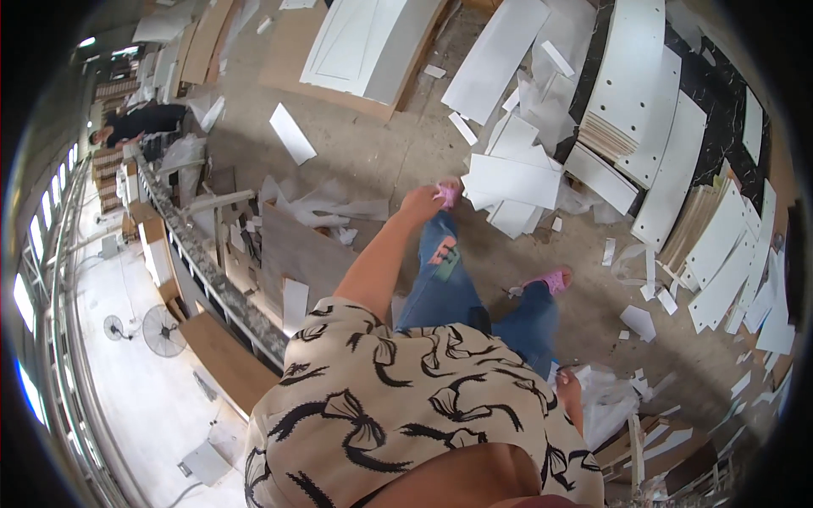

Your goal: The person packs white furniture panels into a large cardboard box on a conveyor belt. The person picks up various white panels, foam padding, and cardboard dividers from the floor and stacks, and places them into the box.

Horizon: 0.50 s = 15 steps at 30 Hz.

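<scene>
Bare concrete floor [373, 152] lies open just ahead of the left hand [421, 203], with only one stray white strip [292, 133] on it. To the right, white panel offcuts [508, 182] crowd the floor. Crumpled plastic sheeting [611, 398] bunches against the right hand [567, 388], near side.

Dusty concrete floor [373, 148] strewn with white panels [508, 182]; windows [38, 237] and a fan [163, 330] at left
</scene>
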Available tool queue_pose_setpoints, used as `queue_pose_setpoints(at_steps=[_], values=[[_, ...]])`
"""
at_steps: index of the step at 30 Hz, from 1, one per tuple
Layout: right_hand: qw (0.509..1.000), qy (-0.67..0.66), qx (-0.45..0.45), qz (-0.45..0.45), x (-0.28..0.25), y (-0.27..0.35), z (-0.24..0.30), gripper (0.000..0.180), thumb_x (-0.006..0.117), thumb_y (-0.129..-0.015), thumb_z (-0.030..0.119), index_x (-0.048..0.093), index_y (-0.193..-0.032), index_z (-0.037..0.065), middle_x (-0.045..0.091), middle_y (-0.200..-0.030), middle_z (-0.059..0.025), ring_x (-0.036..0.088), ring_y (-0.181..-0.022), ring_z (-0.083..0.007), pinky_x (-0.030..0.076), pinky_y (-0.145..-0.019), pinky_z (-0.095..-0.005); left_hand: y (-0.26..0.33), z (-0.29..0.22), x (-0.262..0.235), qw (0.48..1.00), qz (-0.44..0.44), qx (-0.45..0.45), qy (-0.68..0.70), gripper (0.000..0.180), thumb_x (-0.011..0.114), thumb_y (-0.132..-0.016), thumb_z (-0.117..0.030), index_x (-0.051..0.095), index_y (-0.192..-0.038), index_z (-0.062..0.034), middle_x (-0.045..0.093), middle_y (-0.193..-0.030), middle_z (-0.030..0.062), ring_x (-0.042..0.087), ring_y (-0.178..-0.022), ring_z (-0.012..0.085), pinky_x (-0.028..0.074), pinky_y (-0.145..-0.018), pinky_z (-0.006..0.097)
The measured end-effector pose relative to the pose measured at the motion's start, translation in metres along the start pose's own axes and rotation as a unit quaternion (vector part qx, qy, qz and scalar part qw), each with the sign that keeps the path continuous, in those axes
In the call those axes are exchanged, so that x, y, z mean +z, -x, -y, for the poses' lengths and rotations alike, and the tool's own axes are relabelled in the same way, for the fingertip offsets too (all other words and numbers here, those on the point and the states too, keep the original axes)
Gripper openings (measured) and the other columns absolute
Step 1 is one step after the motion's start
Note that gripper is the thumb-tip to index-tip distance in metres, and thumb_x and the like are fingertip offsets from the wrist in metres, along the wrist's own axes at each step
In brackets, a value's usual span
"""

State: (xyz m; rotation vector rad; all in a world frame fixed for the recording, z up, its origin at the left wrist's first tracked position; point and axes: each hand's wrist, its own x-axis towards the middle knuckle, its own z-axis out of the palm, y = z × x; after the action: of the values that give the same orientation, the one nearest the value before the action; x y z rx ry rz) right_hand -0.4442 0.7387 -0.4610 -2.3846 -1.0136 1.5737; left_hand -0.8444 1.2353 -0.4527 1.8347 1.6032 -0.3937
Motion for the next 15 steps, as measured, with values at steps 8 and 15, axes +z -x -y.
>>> queue_pose_setpoints(at_steps=[8,15], values=[[0.997,-0.04,0.063,0.021,0.153,-0.006,0.037,0.027,0.052,-0.084,0.021,0.06,-0.1,0.002,0.063,-0.088,-0.0202,0.061,-0.075,-0.0351,0.049,-0.067,-0.038,-0.304,0.17,0.013,0.985,-0.115,0.095,-0.084,0.033,0.055,-0.08,-0.035,0.063,-0.09,-0.0041,0.061,-0.1,0.0195,0.058,-0.094,0.0363,0.047,-0.08,0.043],[0.865,-0.264,0.427,-0.01,0.14,-0.018,0.28,0.029,0.055,-0.087,0.019,0.056,-0.109,0.0,0.062,-0.09,-0.0097,0.062,-0.072,-0.0163,0.05,-0.058,-0.0262,-0.431,0.132,0.062,0.996,-0.027,-0.055,0.065,0.068,0.067,-0.072,-0.041,0.043,-0.122,-0.0011,0.055,-0.114,0.022,0.053,-0.106,0.0359,0.044,-0.089,0.042]])
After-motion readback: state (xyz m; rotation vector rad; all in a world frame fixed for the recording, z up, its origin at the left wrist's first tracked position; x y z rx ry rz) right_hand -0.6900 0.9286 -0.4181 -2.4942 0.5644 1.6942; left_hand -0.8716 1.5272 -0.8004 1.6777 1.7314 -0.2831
